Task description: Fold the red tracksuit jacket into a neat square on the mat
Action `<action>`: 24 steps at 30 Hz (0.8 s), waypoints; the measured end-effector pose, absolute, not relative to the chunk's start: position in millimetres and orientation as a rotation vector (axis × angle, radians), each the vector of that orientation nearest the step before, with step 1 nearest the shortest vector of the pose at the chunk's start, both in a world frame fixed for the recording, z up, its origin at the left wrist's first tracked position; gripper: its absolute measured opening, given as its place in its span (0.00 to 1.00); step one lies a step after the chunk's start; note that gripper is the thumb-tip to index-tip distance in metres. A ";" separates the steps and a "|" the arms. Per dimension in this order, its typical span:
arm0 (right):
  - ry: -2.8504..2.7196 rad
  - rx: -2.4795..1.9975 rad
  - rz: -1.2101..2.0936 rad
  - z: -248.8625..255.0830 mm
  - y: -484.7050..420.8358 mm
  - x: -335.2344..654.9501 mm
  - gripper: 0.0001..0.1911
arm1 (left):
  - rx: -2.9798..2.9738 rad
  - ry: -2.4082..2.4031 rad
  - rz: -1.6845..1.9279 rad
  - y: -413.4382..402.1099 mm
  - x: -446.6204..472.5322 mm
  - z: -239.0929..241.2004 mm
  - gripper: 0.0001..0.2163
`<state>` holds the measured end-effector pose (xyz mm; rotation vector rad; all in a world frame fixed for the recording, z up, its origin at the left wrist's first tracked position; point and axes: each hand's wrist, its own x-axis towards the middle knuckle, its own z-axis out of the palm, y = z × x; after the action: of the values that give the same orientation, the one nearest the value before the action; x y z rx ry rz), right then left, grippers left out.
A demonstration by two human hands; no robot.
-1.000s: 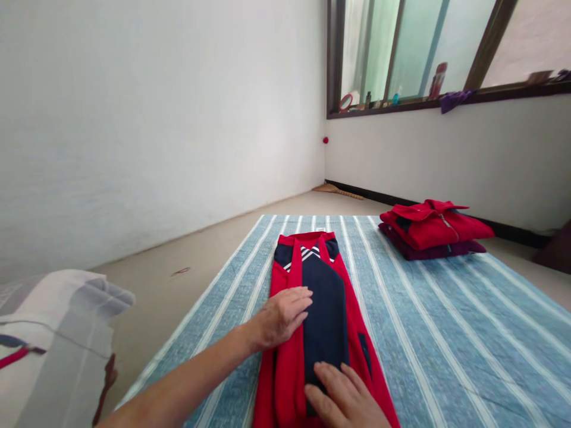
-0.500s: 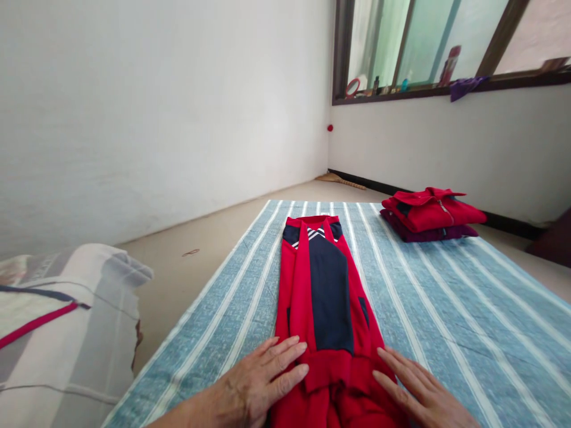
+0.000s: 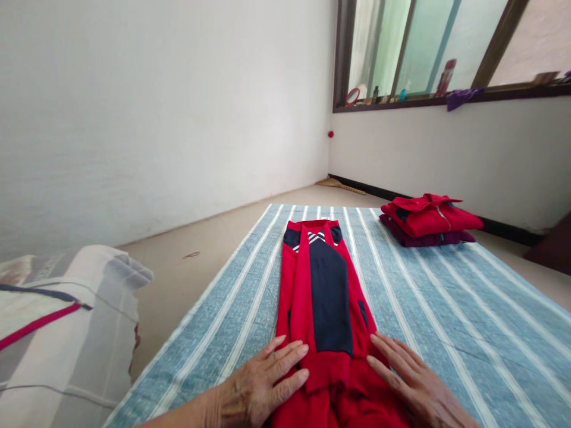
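A grey-and-white pillow (image 3: 66,333) lies far left on the bare floor (image 3: 196,273), below a white wall (image 3: 156,119). A blue striped mat (image 3: 446,309) covers the middle. The left hand (image 3: 263,386) rests flat and open on the near end of a red and navy jacket (image 3: 321,297) (folded into a long strip along the mat). The right hand (image 3: 414,386), also flat and open, presses its other side. A stack of folded clothes (image 3: 428,220) sits at the mat's far right corner, under the window (image 3: 423,47).
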<state>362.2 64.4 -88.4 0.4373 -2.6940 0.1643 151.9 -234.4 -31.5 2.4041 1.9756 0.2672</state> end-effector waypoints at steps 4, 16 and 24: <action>-2.692 0.559 0.127 -70.2 61.6 347.8 0.35 | 2.488 1.927 0.281 -232.2 150.4 -33.7 0.38; -2.769 0.720 0.712 -38.9 58.7 327.4 0.18 | 2.283 1.767 0.547 -221.2 149.9 -16.5 0.26; -2.389 0.215 1.965 -24.9 73.7 313.2 0.30 | 1.272 1.684 1.159 -202.9 145.5 33.9 0.21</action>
<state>313.2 73.7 -24.9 0.2145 -2.3889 1.9650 145.5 -202.9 33.9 1.2716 1.6838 1.1591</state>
